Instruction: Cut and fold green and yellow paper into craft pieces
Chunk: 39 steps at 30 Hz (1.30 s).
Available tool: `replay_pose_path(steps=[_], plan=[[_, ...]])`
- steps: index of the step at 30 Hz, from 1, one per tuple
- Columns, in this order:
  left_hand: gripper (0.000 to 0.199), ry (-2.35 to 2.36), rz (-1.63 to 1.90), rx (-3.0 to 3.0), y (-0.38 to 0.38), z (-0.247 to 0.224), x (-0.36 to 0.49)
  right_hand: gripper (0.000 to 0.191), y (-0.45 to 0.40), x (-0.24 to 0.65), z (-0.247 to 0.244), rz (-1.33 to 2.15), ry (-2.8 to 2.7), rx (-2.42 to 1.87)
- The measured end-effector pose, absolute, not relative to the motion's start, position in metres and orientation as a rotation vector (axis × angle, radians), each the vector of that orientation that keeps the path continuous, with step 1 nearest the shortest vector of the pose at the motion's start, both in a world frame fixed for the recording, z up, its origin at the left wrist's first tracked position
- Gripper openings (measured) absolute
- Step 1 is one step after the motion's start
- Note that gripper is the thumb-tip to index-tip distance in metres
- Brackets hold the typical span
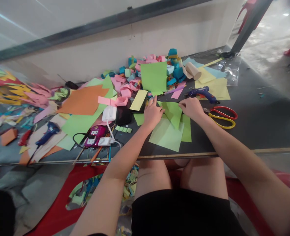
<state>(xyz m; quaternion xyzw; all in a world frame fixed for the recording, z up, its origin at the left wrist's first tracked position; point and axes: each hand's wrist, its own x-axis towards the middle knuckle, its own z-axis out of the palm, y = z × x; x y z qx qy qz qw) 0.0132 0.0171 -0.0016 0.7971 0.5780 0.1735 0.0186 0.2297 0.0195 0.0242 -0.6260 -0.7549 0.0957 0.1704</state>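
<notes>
A folded piece of green paper (173, 113) lies between my hands on the dark table. My right hand (192, 108) pinches its upper right corner. At its left side rests my left hand (154, 111), fingers apart and lying on the paper's edge. Under the folded piece is a pale green sheet (166, 136), with more green paper (187, 131) showing beneath it to the right. Scissors with red and yellow handles (222, 118) lie right of my right hand, their blades partly hidden by it. A blue glue gun (204, 94) sits just beyond.
Behind my hands are a green sheet (154, 77) and a pile of pink and blue paper loops (127, 87). Leftward lie orange paper (83, 100), a purple power socket (95, 136), white plugs (109, 113) and another glue gun (48, 132). A cardboard roll (193, 71) lies at the back.
</notes>
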Motion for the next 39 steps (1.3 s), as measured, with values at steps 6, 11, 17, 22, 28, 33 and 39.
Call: replay_pose_path(steps=[6, 11, 17, 22, 28, 33, 39], plan=[[0.030, 1.731, 0.440, 2.519, 0.019, 0.003, 0.013, 0.026, 0.019, 0.228, 0.025, 0.283, -2.130, -1.803], [0.023, 1.744, 0.366, 2.520, 0.018, 0.006, 0.019, 0.026, 0.018, 0.227, 0.026, 0.282, -2.135, -1.804], [0.030, 1.740, 0.311, 2.490, 0.030, 0.003, 0.016, 0.027, 0.018, 0.227, 0.024, 0.266, -2.130, -1.808], [0.047, 1.712, 0.224, 2.468, 0.048, 0.003, 0.007, 0.027, 0.019, 0.228, 0.022, 0.263, -2.127, -1.807], [0.088, 1.739, 0.126, 2.413, 0.058, 0.002, -0.005, 0.026, 0.021, 0.229, 0.021, 0.267, -2.114, -1.795], [0.086, 1.700, 0.319, 2.478, 0.047, -0.006, -0.014, 0.022, 0.021, 0.230, 0.019, 0.316, -2.012, -1.712], [0.091, 1.068, 0.646, 2.775, 0.034, 0.001, -0.015, 0.013, 0.023, 0.229, 0.025, 0.905, -1.430, -1.511]])
